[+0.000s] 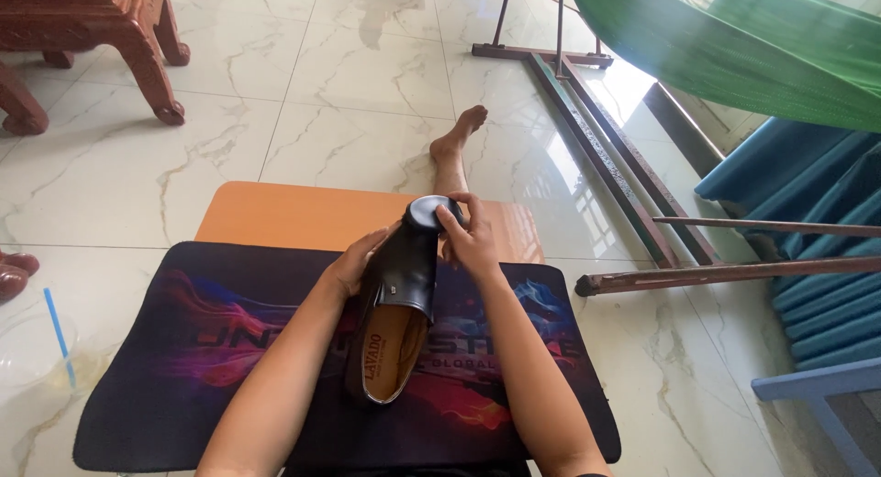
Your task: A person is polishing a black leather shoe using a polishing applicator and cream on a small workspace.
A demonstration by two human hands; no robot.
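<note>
A black leather loafer (pixel 404 284) with a tan insole stands tilted, heel down on a dark printed mat (pixel 184 349), toe raised. My left hand (pixel 353 261) grips the shoe's left side near the vamp. My right hand (pixel 470 238) presses a small round dark sponge applicator (pixel 429 211) against the shoe's toe. The mat lies over a low orange table (pixel 294 216).
My bare leg and foot (pixel 454 142) stretch out past the table on the marble tile floor. A carved wooden furniture leg (pixel 138 55) stands back left. A metal hammock stand (pixel 624 165) and green hammock (pixel 734 37) are on the right. A plastic cup with blue straw (pixel 41 344) sits at left.
</note>
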